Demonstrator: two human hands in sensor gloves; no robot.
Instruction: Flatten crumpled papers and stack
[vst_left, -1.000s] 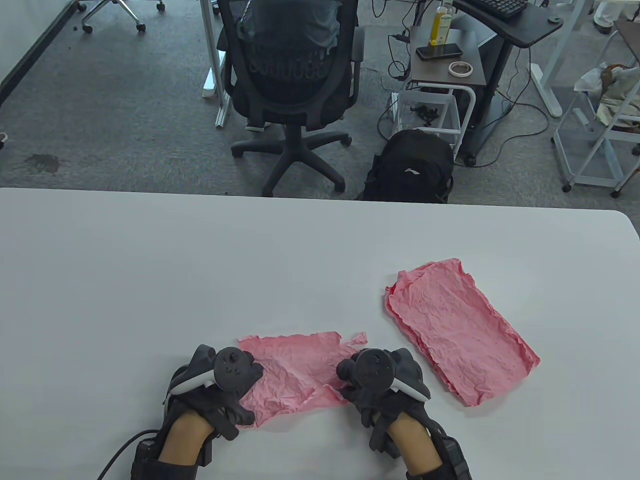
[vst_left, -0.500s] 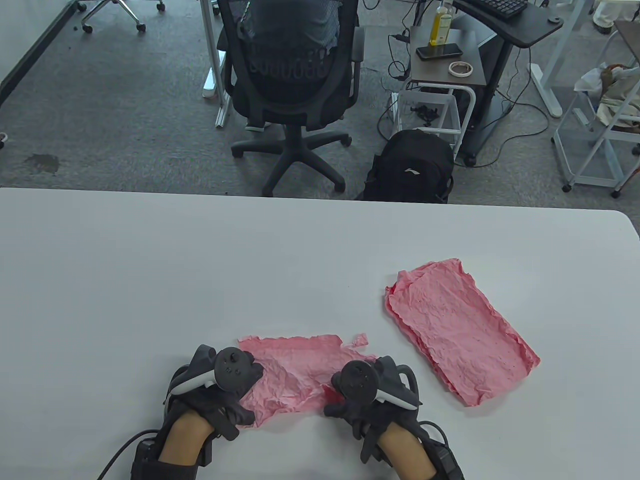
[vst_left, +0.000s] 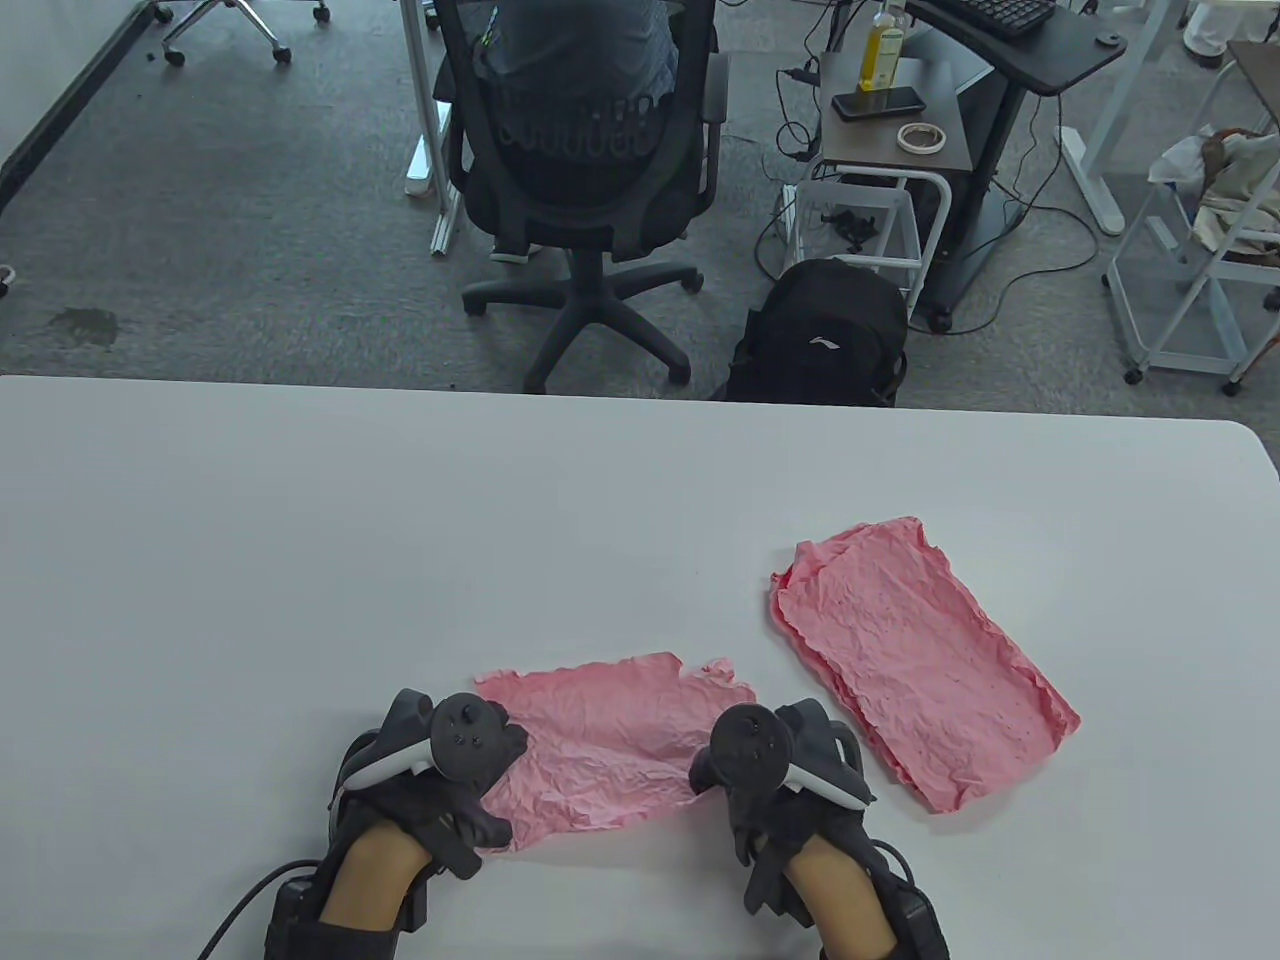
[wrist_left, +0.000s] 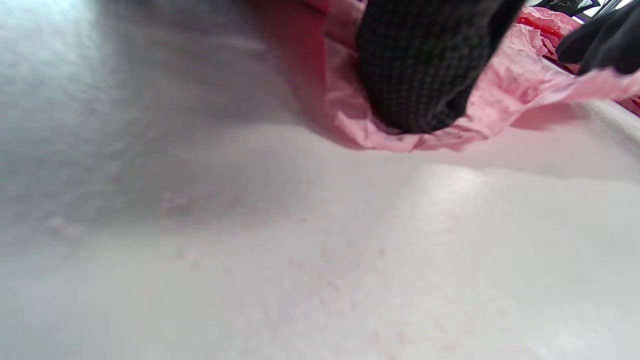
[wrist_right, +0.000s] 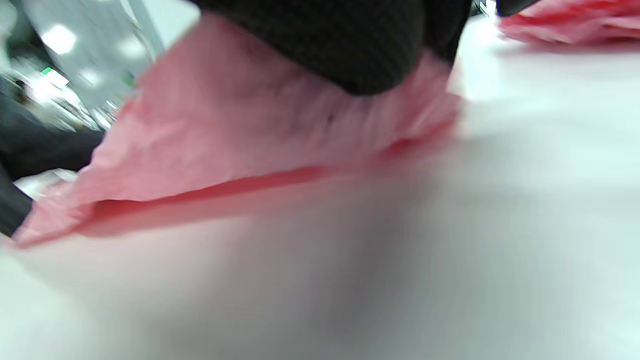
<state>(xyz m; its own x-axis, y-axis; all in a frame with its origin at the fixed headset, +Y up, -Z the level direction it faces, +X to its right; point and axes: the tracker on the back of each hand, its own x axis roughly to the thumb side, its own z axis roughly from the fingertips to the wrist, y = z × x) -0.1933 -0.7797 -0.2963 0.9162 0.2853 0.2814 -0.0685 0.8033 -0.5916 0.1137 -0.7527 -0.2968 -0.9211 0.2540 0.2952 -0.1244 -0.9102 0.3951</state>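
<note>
A crumpled pink paper lies on the white table near its front edge, spread between my hands. My left hand holds its left end, and in the left wrist view a gloved fingertip presses down on the paper. My right hand grips its right end. In the right wrist view the paper rises off the table up to my gloved fingers. A stack of flattened pink papers lies to the right, and its edge shows in the right wrist view.
Beyond the table's far edge stand an office chair, a black backpack and a side cart. The stack lies close to my right hand.
My right hand went left over the paper, then drew back right with its end. The paper now lies wider and flatter. My left hand has stayed put.
</note>
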